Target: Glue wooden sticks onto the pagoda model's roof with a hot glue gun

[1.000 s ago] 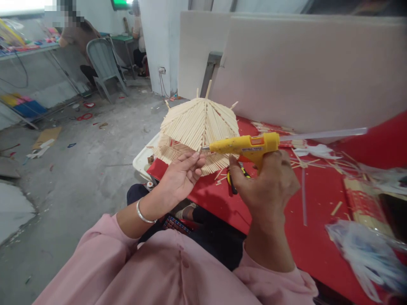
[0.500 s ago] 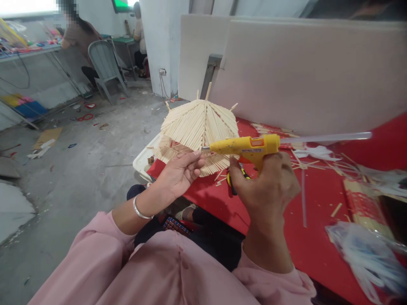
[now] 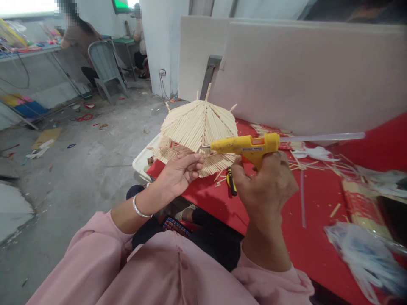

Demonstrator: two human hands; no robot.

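Note:
My right hand is wrapped round the handle of a yellow hot glue gun, which points left. A long clear glue stick juts from its back. The metal nozzle is close above the fingertips of my left hand. That hand is palm up, thumb and fingers pinched together; what they hold is too small to make out. Just behind them is a tiered, roof-like model of pale thin wooden sticks, with a ribbed upper layer and a lower layer partly hidden by my left hand and the glue gun.
Black-and-yellow pliers lie on the red table. Loose sticks, a star-shaped stick frame, stick packs and a plastic bag are at right. White boards lean behind. A person sits far left.
The glue gun and my right hand have shifted very slightly, with the nozzle still by my left fingertips. My left hand keeps its pinch, and the stick model is almost unmoved.

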